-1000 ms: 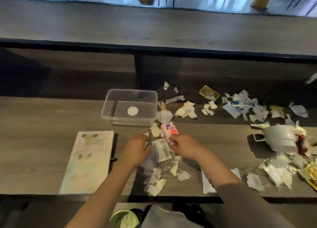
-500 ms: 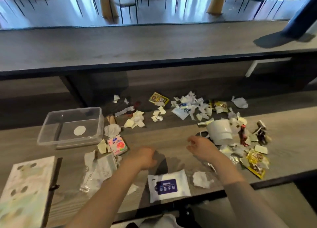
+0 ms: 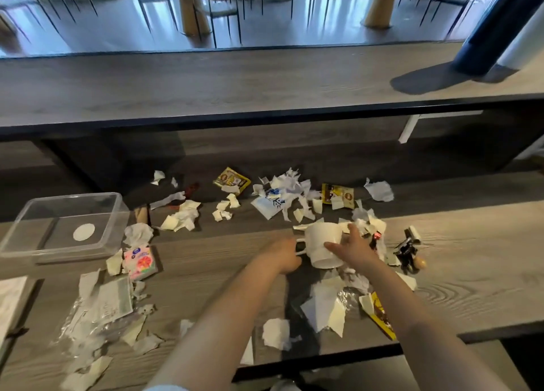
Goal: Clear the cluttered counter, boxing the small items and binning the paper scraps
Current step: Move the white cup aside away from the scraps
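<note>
White mug point(image 3: 322, 239) tipped on its side on bench point(image 3: 471, 261) among torn paper scraps point(image 3: 181, 218); left hand point(image 3: 281, 256) curled round handle, right hand point(image 3: 354, 244) clasps body.

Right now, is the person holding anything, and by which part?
Yes, a white mug. The left hand appears to grip its handle, and the right hand clasps its body, thumb in front and fingers over the far side.
</note>
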`<action>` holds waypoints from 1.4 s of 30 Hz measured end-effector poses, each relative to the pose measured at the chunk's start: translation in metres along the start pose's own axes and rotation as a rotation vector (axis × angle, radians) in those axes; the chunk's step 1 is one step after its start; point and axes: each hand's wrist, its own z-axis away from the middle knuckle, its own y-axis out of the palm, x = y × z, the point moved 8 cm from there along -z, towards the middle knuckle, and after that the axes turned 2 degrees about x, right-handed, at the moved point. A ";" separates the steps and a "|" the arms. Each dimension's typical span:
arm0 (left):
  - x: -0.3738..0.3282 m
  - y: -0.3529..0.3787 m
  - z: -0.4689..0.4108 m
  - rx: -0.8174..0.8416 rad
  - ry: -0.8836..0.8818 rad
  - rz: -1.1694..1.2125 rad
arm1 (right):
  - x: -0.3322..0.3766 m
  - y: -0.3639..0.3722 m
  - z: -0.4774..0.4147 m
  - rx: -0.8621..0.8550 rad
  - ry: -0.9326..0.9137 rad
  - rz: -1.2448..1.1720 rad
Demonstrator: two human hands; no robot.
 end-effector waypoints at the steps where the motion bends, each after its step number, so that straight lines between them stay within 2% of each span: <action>1: -0.003 0.005 -0.001 0.014 -0.002 0.071 | -0.005 0.004 -0.001 0.060 0.056 -0.104; 4: -0.006 0.022 -0.003 0.073 -0.036 0.204 | -0.019 0.017 0.000 0.232 0.146 -0.172; 6: -0.007 0.026 -0.002 0.085 -0.060 0.296 | -0.026 0.020 -0.001 0.270 0.176 -0.229; 13: 0.008 0.031 0.000 0.037 -0.176 0.712 | -0.015 0.042 0.002 0.241 0.152 -0.362; 16: 0.021 0.031 0.003 -0.005 -0.225 0.958 | -0.008 0.047 0.003 0.206 0.081 -0.330; 19: 0.027 0.025 0.006 -0.068 -0.188 1.103 | 0.001 0.047 0.007 0.175 -0.007 -0.336; 26: 0.035 0.013 0.012 -0.253 -0.085 1.013 | 0.022 0.044 0.027 0.160 -0.301 -0.251; 29: 0.029 0.006 0.011 -0.325 -0.006 0.972 | 0.016 0.039 0.030 0.212 -0.389 -0.303; 33: 0.008 0.011 0.009 -0.311 0.030 0.895 | -0.004 0.017 0.025 0.183 -0.361 -0.515; 36: -0.010 0.019 0.004 -0.329 0.036 0.872 | -0.023 -0.013 0.015 0.032 -0.324 -0.515; 40: -0.030 0.022 -0.007 -0.348 0.071 0.836 | -0.068 -0.069 0.002 -0.441 -0.195 -0.195; 42: -0.035 0.022 -0.011 -0.349 0.083 0.813 | -0.090 -0.088 -0.006 -0.557 -0.124 -0.047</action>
